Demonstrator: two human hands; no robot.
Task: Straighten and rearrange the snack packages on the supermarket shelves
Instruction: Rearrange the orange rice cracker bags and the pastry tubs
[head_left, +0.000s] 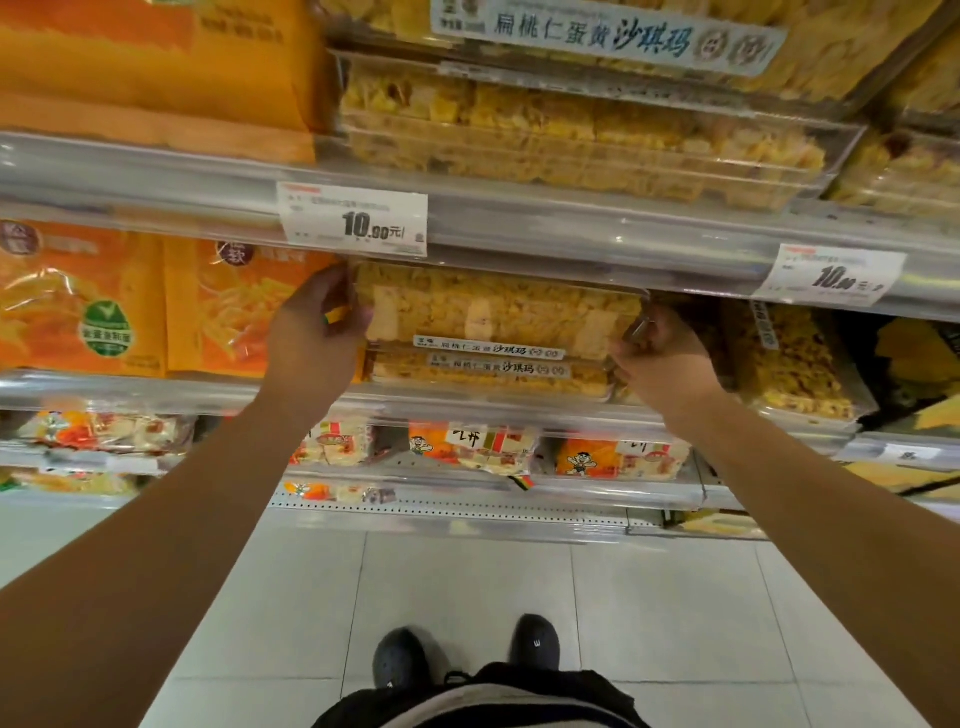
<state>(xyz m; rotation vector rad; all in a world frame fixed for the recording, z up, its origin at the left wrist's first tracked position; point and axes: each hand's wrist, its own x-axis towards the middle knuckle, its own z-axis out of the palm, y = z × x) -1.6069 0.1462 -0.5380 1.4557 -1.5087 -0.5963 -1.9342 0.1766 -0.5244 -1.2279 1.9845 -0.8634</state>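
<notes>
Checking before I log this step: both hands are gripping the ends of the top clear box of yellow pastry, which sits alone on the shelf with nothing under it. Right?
Not quite. The head view shows the left hand and right hand holding the ends of the top clear box, but it is stacked on a second clear box, not alone.

1. 2 hands: the left hand (317, 332) and the right hand (662, 358).
2. 2 clear snack boxes (498, 312) stacked between them, each with 1 white label strip.
3. 2 price tags (353, 219) on the shelf rail above.
4. 2 orange bags (78, 301) to the left on the same shelf.
5. 2 dark shoes (535, 642) on the floor.
</notes>
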